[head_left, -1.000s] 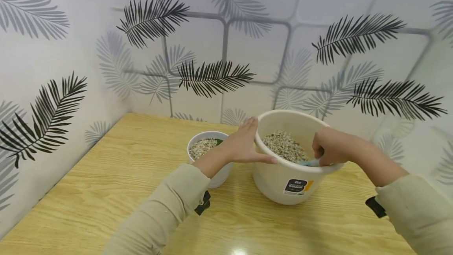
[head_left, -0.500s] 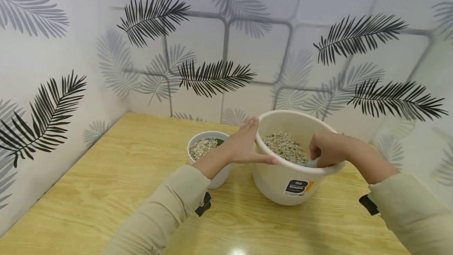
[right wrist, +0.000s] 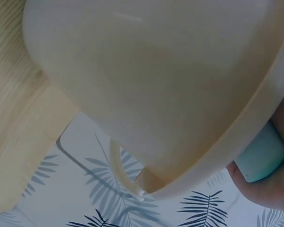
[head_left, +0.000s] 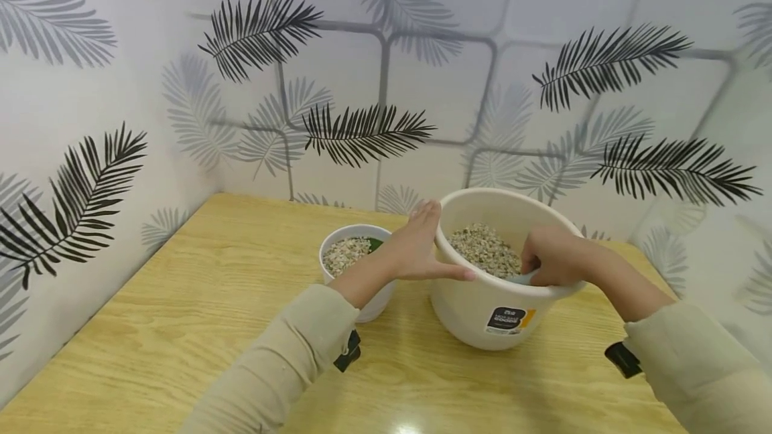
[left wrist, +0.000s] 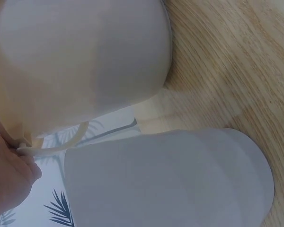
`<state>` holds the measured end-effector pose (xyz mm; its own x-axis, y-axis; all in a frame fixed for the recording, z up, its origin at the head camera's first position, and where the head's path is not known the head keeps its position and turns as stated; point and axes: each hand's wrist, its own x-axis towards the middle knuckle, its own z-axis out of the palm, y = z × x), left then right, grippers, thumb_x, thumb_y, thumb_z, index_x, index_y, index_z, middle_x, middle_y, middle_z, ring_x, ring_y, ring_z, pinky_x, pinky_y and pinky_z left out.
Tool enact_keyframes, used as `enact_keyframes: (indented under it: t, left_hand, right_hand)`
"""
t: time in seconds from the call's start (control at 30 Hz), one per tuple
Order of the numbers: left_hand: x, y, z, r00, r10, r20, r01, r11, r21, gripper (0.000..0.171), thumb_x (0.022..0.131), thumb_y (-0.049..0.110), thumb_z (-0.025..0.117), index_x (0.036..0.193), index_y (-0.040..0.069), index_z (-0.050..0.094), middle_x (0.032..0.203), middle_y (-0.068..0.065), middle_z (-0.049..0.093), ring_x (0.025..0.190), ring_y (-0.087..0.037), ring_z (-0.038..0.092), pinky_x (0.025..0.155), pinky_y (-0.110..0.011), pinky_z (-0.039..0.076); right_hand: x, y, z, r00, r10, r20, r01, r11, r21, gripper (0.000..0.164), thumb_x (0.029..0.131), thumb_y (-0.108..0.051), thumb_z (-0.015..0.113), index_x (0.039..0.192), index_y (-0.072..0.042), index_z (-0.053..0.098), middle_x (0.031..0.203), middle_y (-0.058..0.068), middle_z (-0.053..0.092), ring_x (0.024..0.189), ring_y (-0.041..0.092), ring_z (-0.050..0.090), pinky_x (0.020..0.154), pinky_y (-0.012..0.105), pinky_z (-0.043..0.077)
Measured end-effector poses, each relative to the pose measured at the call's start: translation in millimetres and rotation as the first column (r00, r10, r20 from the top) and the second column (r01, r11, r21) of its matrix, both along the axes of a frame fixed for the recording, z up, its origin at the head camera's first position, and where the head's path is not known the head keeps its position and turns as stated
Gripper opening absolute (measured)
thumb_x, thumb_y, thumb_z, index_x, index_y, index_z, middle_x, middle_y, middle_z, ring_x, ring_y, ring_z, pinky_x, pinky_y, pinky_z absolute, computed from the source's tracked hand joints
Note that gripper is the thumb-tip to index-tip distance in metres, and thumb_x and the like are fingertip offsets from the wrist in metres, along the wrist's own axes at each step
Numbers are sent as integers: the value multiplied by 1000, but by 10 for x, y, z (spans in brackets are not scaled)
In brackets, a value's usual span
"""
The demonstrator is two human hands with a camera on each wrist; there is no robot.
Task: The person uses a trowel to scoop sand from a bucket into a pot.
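A cream bucket (head_left: 476,317) with a dark and orange label stands on the table, part filled with small speckled beige grains (head_left: 482,250). My left hand (head_left: 419,246) grips its rim on the left, thumb along the front edge. Inside the bucket at the right, my right hand (head_left: 551,256) is curled round a light blue handle (right wrist: 262,153). The far end of that tool is hidden in the bucket. Left of the bucket is a white tub (head_left: 328,240) with similar grains (head_left: 346,254) and something dark green (head_left: 375,244) at its edge; my left forearm partly covers it.
The wood-grain table (head_left: 229,300) meets a leaf-patterned wall (head_left: 338,72) at the back and left. A curved cream bucket handle (left wrist: 75,139) hangs beside the bucket, near the white tub's wall (left wrist: 165,179).
My right hand and forearm have shifted a little to the left inside the bucket, with the light blue handle. My left hand and both containers keep their places.
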<state>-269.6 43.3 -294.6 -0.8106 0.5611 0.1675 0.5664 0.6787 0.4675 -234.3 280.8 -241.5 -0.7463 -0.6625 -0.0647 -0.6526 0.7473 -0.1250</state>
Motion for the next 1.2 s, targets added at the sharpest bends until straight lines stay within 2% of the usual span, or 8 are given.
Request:
enact_keyframes:
  t: [0.17,0.33,0.43,0.53,0.6,0.83,0.97,1.2]
  left_hand:
    - [-8,14,-17,1000,3,-2,-3,1000,0,127,65,69,68,150,6,-2,157,-13,1,145,-23,4,115,-42,20]
    - [-17,13,-15,1000,10,-2,-10,1000,-15,127,65,70,67,149,6,-4,157,-13,-1,145,-22,1,116,-40,16]
    - [-18,6,-14,1000,13,-3,-13,1000,-17,127,65,70,67,149,6,-4,157,-13,-2,145,-22,0,117,-40,15]
    - [-10,-6,-24,1000,15,-2,-15,999,-29,127,66,70,66,149,5,-3,157,-13,-2,145,-22,-1,117,-40,15]
    - [-4,-12,-30,1000,17,-1,-17,999,-32,127,66,70,67,149,5,-3,157,-13,-2,145,-22,-1,117,-40,15]
    - [1,-5,-33,1000,4,-6,-4,1000,-6,127,65,69,68,150,5,-2,157,-13,-1,145,-23,0,116,-41,16]
    - [-7,-4,-32,1000,6,-3,-6,1000,-1,126,66,69,68,150,6,-3,157,-13,-1,145,-22,0,116,-42,17]
    - [0,2,-32,1000,-1,-7,1,1000,-11,125,68,67,67,149,5,-3,157,-14,-1,145,-23,-1,117,-42,17]
  right_hand:
    - [-2,12,-52,999,-9,-41,8,1000,-25,25,61,0,65,45,-16,54,48,-17,32,47,-3,21,46,14,16]
    - [-14,11,-74,996,-17,-89,14,999,-38,22,61,-2,68,48,-18,62,47,-16,46,46,-4,29,44,14,24]
    - [-17,1,-75,994,-16,-111,12,999,-37,23,60,-2,68,47,-18,59,46,-17,43,46,-4,28,44,14,24]
    - [-15,-13,-78,994,-16,-111,13,1000,-21,27,59,-1,67,44,-17,52,47,-17,34,46,-3,23,45,14,20]
    - [-14,-14,-84,993,-18,-116,16,1000,-21,27,61,0,68,46,-16,53,48,-16,35,47,-1,24,46,15,21]
    - [-11,34,-113,987,-88,-134,79,994,-74,15,72,0,70,63,-12,70,62,-5,65,52,1,40,49,18,37]
    - [-13,36,-111,982,-96,-161,83,993,-83,13,74,0,70,66,-11,70,68,-1,68,55,3,45,51,20,39]
    - [7,63,-104,957,-201,-210,181,977,-112,4,76,-2,70,77,-3,73,77,6,71,63,12,57,55,27,45]
